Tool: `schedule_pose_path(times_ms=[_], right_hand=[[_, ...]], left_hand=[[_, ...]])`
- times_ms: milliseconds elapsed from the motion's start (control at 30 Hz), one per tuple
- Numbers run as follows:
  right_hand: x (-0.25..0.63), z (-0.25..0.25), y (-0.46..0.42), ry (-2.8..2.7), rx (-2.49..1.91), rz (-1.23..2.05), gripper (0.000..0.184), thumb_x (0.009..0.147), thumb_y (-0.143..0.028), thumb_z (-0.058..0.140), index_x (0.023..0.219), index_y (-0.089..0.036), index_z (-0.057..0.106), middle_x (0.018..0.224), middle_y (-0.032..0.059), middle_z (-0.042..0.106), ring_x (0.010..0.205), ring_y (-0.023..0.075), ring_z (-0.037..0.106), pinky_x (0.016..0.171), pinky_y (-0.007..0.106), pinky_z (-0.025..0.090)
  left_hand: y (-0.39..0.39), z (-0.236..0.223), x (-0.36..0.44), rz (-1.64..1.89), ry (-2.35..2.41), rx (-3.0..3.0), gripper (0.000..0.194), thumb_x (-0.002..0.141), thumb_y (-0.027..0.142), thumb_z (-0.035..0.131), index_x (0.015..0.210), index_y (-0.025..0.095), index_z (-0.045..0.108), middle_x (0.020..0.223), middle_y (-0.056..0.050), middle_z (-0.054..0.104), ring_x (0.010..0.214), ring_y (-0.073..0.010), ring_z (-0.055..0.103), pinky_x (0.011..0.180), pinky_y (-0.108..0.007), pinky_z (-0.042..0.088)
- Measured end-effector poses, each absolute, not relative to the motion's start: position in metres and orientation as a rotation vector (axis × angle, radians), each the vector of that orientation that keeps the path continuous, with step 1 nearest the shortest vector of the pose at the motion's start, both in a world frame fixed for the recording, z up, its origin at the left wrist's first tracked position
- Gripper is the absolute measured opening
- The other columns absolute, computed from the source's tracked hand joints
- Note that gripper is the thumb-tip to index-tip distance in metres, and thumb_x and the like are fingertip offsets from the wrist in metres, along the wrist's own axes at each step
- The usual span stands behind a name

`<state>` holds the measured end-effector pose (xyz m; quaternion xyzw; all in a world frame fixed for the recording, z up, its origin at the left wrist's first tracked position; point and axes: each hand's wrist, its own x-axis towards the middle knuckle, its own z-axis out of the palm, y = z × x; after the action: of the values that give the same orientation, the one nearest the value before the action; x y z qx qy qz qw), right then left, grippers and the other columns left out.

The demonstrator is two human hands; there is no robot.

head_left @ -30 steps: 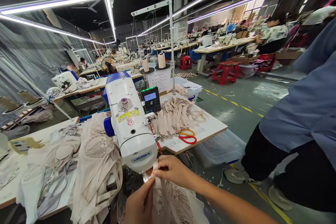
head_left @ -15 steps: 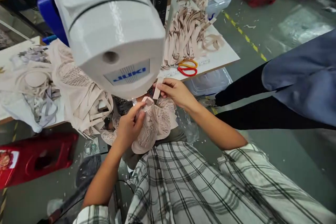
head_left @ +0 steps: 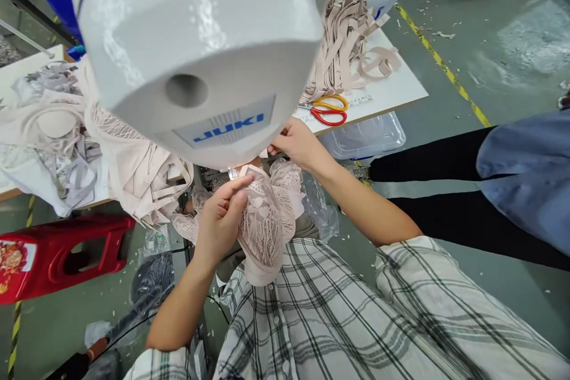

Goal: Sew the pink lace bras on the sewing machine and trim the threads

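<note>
A pale pink lace bra [head_left: 262, 231] hangs in front of the sewing machine, its upper edge under the machine head. My left hand [head_left: 222, 214] is closed on the edge of its lace cup, thumb and forefinger pinching the fabric. My right hand [head_left: 297, 145] is pinched at the right side of the white sewing machine head [head_left: 209, 71], on a pale strap. Only a sliver of that strap shows; the head hides the rest, along with the needle area.
Red-and-yellow-handled scissors [head_left: 329, 111] lie on the white table, beside a heap of beige straps [head_left: 341, 41]. More bras [head_left: 138, 172] are piled to the left. A red stool [head_left: 66, 255] stands at left. Another person's legs [head_left: 436, 154] are at right.
My right hand has moved the strap in under the machine head, so most of it is now hidden. The view has moved closer to the machine. My left hand keeps its hold on the bra.
</note>
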<state>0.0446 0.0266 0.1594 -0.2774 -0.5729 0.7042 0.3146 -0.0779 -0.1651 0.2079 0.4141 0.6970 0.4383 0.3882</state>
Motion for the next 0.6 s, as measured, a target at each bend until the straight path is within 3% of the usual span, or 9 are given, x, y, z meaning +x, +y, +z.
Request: schedule_pose_path(times_ms=[333,433,600], right_hand=[[0.039,0.152,0.039,-1.467,-0.730,1.912,0.025,0.077,-0.043,0.073,0.082,-0.021,0.062,0.060,-0.0054,0.057,0.052,0.0092,0.052,0.047,0.020,0.043],[0.037,0.157,0.037,-1.696,-0.748,1.693,0.022,0.077,-0.040,0.071,0.077,-0.020,0.061,0.061,-0.0035,0.058,0.056,0.0120,0.054,0.052,0.024,0.047],[0.028,0.168,0.030,-1.941,-0.685,1.190,0.014,0.079,-0.031,0.064,0.074,-0.020,0.059,0.079,0.0009,0.059,0.078,0.0176,0.057,0.076,0.035,0.051]], left_hand=[[-0.163,0.209,-0.079,1.132,1.762,1.098,0.028,0.095,0.030,0.056,0.117,0.022,0.072,0.126,-0.004,0.071,0.120,-0.0200,0.063,0.104,-0.033,0.049],[-0.163,0.207,-0.079,1.132,1.759,1.098,0.028,0.096,0.030,0.055,0.117,0.023,0.071,0.126,-0.003,0.071,0.121,-0.0191,0.063,0.105,-0.031,0.049],[-0.163,0.206,-0.077,1.130,1.745,1.116,0.028,0.097,0.030,0.055,0.118,0.023,0.071,0.126,-0.003,0.071,0.122,-0.0181,0.063,0.105,-0.030,0.049]])
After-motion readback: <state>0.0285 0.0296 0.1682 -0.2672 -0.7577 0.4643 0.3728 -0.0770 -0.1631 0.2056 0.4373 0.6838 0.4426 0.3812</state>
